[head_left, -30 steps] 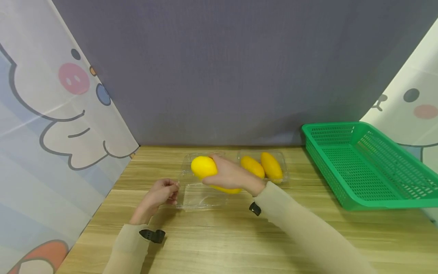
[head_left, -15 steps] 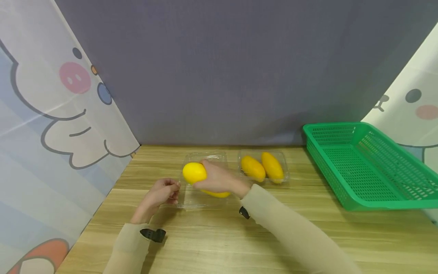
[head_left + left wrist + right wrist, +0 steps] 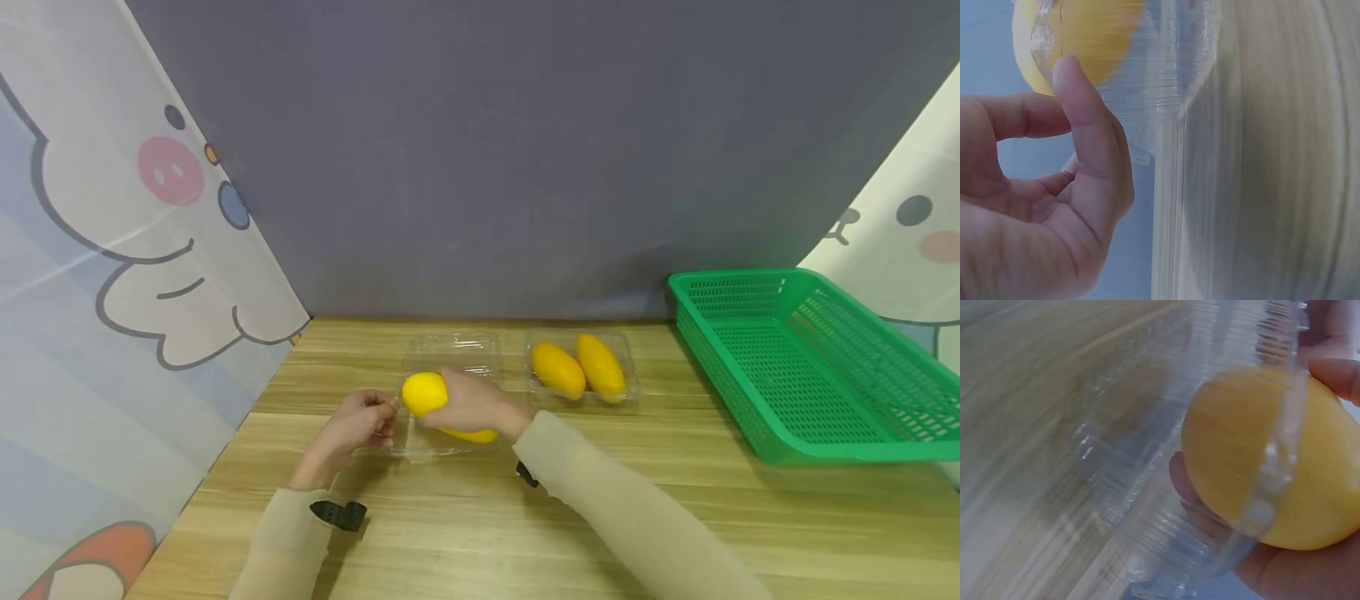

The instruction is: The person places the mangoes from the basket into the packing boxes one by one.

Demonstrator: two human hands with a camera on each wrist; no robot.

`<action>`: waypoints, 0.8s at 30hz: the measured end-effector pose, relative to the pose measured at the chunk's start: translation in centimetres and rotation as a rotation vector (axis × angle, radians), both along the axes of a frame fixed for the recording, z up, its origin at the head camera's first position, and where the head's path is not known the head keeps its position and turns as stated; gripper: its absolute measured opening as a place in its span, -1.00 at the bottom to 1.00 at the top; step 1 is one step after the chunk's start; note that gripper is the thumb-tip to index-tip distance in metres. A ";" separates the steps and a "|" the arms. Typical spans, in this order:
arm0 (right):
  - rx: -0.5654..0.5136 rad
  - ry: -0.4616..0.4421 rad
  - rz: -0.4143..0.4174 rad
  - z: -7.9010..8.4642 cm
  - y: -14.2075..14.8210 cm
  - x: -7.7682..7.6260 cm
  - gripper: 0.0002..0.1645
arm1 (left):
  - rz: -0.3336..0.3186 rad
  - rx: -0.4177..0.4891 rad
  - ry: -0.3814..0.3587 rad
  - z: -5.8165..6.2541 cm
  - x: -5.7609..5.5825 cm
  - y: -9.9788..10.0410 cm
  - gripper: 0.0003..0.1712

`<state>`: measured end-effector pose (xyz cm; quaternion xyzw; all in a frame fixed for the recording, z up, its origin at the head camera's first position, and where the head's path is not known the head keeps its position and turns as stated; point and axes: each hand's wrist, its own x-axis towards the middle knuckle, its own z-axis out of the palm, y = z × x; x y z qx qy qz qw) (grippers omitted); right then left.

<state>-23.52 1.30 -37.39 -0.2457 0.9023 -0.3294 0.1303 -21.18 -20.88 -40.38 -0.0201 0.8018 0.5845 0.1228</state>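
Note:
My right hand [image 3: 468, 400] grips a yellow mango [image 3: 424, 394] over the front half of an opened clear plastic container [image 3: 427, 450]. Another stretch of yellow shows under that hand; I cannot tell whether it is the same fruit. In the right wrist view the mango [image 3: 1247, 456] is seen partly through the clear wall, with fingers curled around it. My left hand [image 3: 360, 421] pinches the container's left rim between thumb and forefinger. The left wrist view shows the forefinger tip against the clear plastic [image 3: 1154, 69], yellow fruit behind it.
Right of this container, a second clear container [image 3: 633, 392] holds two mangoes [image 3: 558, 371] lying side by side. A green slotted basket [image 3: 795, 454] stands at the right of the wooden table [image 3: 465, 533]. A grey wall [image 3: 480, 167] rises behind.
My right hand has moved left and toward me with the mango, lowering it over the container's front half. The left hand has stayed at the rim.

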 end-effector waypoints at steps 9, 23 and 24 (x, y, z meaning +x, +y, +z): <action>0.072 0.008 0.057 -0.9 -0.3 -0.3 -0.31 | -0.005 0.002 -0.007 0.0 0.0 0.2 -0.73; 0.244 0.086 0.023 -0.6 -0.6 0.9 -0.30 | -0.009 0.001 0.000 0.0 0.0 0.1 -0.75; 0.249 0.096 0.025 -0.5 -0.6 1.0 -0.30 | -0.008 0.003 -0.002 0.0 0.0 0.1 -0.74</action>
